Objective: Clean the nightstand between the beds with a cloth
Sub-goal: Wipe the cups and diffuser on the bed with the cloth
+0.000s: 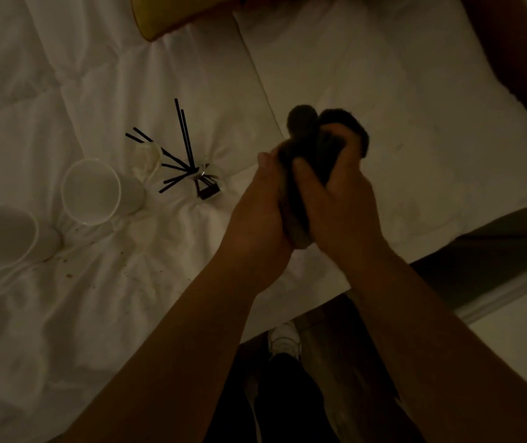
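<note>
A dark bunched cloth [316,139] is held up over the white bed. My left hand [262,212] and my right hand [342,199] are both closed around it, pressed together with the cloth between them. The cloth's top folds stick out above my fingers. The nightstand is not in view; the room is dim.
On the white duvet [96,298] lie two white mugs [96,191] [3,235] and a small reed diffuser [196,174] with black sticks. A white pillow [415,107] lies at right, a yellow cushion [166,14] at the top. My shoe [284,337] stands on the dark floor beside the bed.
</note>
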